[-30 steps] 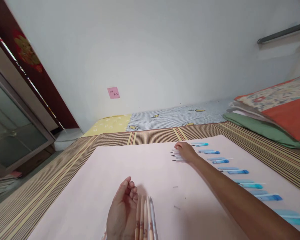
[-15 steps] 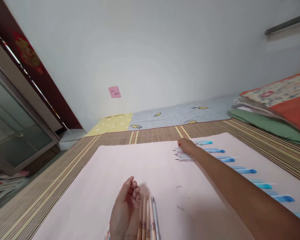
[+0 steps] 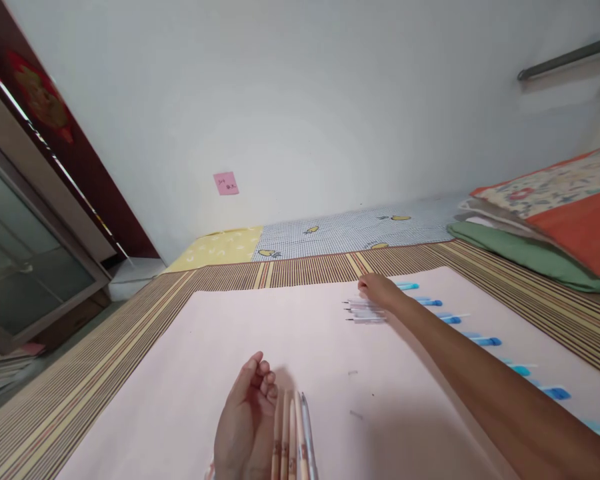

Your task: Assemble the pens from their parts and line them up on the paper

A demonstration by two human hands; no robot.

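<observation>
My right hand (image 3: 377,291) is at the far edge of a pale pink sheet (image 3: 205,347), its fingers pinched together. Whatever they hold is hidden. Just below it, several clear pen pieces with dark, thin tips (image 3: 365,312) lie side by side, tips to the left. My left hand (image 3: 245,420) rests palm inward at the lower middle, loosely cupped, with nothing visible in its fingers. Several beige pens (image 3: 293,440) lie right beside its palm, along with a grey-blue pen (image 3: 308,433). Blue-ended pieces (image 3: 490,341) form a slanting row at right, partly behind my right forearm.
Two tiny clear pieces (image 3: 356,415) lie on the sheet between my hands. A striped mat (image 3: 130,360) extends around the sheet. Folded bedding (image 3: 570,213) is stacked at the right, and a white wall (image 3: 330,120) stands behind. A glass door (image 3: 25,247) is at the left.
My right hand has shifted slightly right along the sheet's far edge, with its fingers still together. My left hand looks unchanged beside the beige pens. The view has turned a little.
</observation>
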